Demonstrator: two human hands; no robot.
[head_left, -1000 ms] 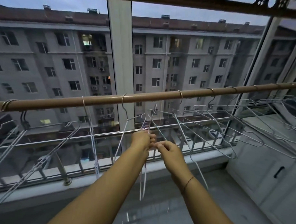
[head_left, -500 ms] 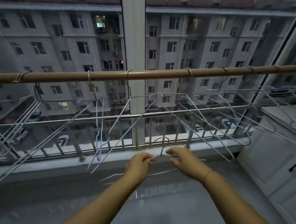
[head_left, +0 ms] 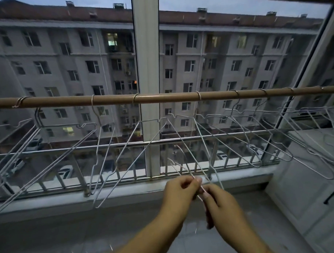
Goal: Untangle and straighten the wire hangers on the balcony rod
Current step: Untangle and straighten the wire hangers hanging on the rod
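Fingers (head_left: 191,182) of the left hand (head_left: 179,191) and right hand (head_left: 221,205) pinch one wire hanger (head_left: 181,169) well below the rod (head_left: 163,97), its long axis slanting from upper left near the railing (head_left: 169,142) down toward the person

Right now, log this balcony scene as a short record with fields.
left hand: pinches the held wire hanger
right hand: grips the same hanger, lower down
held wire hanger: below the rod, blurred
other hangers: hooked along the rod, tilted, several overlapping on the right
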